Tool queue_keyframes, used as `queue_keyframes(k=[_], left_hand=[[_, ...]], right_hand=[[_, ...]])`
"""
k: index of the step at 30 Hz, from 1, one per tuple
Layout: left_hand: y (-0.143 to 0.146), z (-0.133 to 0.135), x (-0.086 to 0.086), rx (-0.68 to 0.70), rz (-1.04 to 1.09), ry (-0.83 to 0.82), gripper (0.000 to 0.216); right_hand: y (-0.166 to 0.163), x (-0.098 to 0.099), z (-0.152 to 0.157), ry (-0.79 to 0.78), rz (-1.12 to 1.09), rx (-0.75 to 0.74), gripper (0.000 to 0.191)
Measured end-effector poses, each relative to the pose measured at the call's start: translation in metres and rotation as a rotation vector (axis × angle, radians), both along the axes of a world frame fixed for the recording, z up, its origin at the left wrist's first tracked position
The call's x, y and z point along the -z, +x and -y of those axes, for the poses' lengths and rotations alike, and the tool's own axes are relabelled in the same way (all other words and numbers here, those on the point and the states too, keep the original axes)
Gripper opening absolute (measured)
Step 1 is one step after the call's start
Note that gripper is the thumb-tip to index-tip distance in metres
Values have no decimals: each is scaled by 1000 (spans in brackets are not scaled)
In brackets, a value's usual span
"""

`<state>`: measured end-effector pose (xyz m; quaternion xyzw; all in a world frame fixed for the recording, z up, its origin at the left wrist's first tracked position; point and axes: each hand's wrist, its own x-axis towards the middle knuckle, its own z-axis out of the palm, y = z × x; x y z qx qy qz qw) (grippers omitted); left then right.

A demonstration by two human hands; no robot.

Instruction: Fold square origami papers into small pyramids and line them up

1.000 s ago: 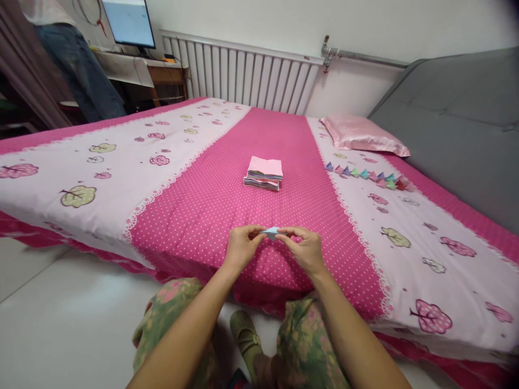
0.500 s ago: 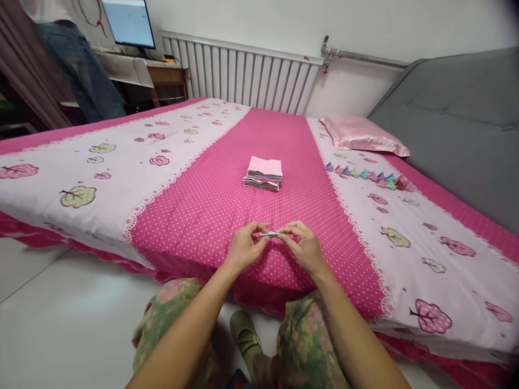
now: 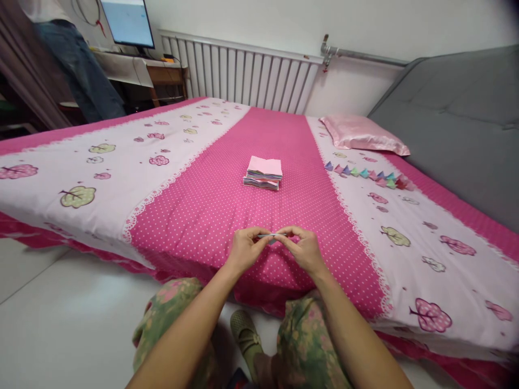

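Between my two hands is a small folded piece of light blue paper (image 3: pixel 272 240), held above the front of the bed and seen nearly edge-on. My left hand (image 3: pixel 245 248) pinches its left side between thumb and fingers. On the other side, my right hand (image 3: pixel 303 249) pinches it the same way, and the fingertips of both hands almost meet at its middle. Beyond them a stack of coloured square paper (image 3: pixel 263 172) lies on the pink dotted strip, a pale pink sheet on top. To the right, several small folded paper shapes (image 3: pixel 371 175) sit in rows.
The bed (image 3: pixel 292 138) has a pink and white cover. A pink pillow (image 3: pixel 363 134) lies by the grey headboard (image 3: pixel 454 102). Along the wall runs a radiator (image 3: pixel 243 73). A person in jeans (image 3: pixel 77 70) stands at the far left, near a desk with a monitor (image 3: pixel 127 24).
My fingertips have drawn closer together on the blue paper, which now tips so that part of it shows below the fingers. The stack and the rows of folded shapes stay put.
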<state>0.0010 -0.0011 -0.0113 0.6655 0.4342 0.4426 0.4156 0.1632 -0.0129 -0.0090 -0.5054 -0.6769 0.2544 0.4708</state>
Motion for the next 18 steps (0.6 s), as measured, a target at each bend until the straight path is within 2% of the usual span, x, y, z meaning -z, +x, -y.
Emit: queue_keyframes(k=[6, 11, 15, 18], left_hand=[[0, 0, -2, -32, -18, 39, 13], [-1, -3, 4, -37, -25, 40, 11], [-2, -5, 9, -51, -11, -16, 11], [-3, -6, 9, -55, -9, -40, 12]], right_hand=[[1, 1, 0, -86, -83, 93, 23], [4, 4, 0, -93, -120, 84, 21], [5, 3, -1, -13, -112, 75, 17], [5, -1, -2, 91, -48, 14, 12]])
